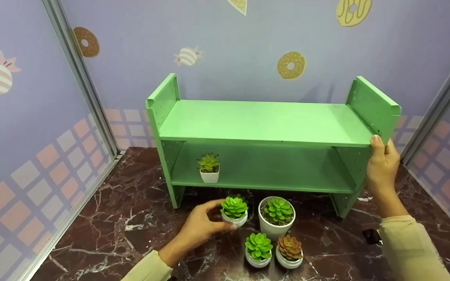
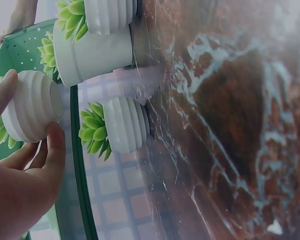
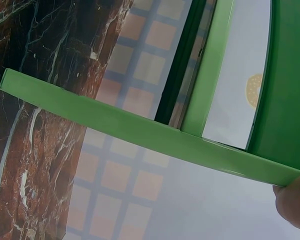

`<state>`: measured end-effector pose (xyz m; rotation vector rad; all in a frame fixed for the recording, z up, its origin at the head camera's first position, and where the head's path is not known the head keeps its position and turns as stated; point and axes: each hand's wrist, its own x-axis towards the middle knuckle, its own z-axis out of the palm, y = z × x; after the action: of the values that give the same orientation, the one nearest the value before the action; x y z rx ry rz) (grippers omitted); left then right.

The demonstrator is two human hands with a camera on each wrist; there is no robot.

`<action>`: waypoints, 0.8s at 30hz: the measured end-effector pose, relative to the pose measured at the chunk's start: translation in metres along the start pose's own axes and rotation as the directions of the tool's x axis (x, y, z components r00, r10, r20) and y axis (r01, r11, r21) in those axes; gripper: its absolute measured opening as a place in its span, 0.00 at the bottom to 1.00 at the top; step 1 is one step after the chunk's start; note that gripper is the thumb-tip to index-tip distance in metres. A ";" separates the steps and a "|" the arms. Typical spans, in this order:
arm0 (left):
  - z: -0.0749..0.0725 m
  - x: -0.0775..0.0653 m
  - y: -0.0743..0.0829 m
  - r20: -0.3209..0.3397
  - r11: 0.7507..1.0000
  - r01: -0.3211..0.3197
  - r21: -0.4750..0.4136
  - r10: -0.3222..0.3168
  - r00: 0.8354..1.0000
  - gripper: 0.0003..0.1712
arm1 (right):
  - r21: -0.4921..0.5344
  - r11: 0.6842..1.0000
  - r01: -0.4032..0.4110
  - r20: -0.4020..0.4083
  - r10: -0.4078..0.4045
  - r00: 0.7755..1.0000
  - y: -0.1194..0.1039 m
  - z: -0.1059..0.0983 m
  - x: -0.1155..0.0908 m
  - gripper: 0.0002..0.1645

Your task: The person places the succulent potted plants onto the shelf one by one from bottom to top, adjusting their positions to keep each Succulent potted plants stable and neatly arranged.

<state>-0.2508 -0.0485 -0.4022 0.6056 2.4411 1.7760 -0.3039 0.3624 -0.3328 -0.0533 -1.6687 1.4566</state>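
Hanging above the dark marbled table (image 1: 131, 195), the small ribbed pot with green leaves (image 1: 234, 210) is in front of the green shelf (image 1: 279, 166). For good handling, I judge that it should be kept upright, with the pressure on its firm wall and not on the leaves, and with enough height to pass its neighbours without a knock. The left hand (image 1: 205, 221) pinches this pot between thumb and fingers, which are apart only by the width of the pot.

Just behind it, best seen in the left wrist view, another small green plant (image 2: 126, 125) stands on the table. To its right is the large white pot (image 1: 274, 229); nearer to the person, the front green plant (image 1: 258, 249) and the reddish-brown plant (image 1: 289, 249) stand side by side. On the shelf's lower board, toward the left end, sits a square white pot (image 1: 209, 176).

Farther out, the right hand (image 1: 383, 168) grips the right side panel (image 1: 377, 101), thumb at its front edge; this hold should be, I think, steady but not pulling.
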 end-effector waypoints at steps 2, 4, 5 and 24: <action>0.000 -0.003 0.006 -0.002 1.000 -0.006 0.008 0.006 1.000 0.41 | -0.002 1.000 -0.003 0.007 0.003 1.000 0.000 0.001 0.000 0.19; -0.001 -0.004 0.010 -0.004 1.000 -0.010 0.008 0.010 1.000 0.40 | 0.003 1.000 0.002 0.015 -0.002 1.000 0.000 0.002 0.001 0.20; -0.001 -0.004 0.011 -0.006 1.000 -0.013 0.002 0.013 1.000 0.40 | 0.007 1.000 0.001 0.020 -0.001 1.000 0.000 0.002 0.001 0.20; 0.008 0.006 0.027 -0.035 0.997 -0.032 -0.075 0.030 0.999 0.37 | 0.083 0.996 0.016 0.003 -0.016 1.000 0.002 -0.001 0.001 0.19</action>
<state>-0.2469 -0.0324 -0.3787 0.6153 2.3858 1.8958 -0.3047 0.3644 -0.3344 0.0089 -1.6062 1.5136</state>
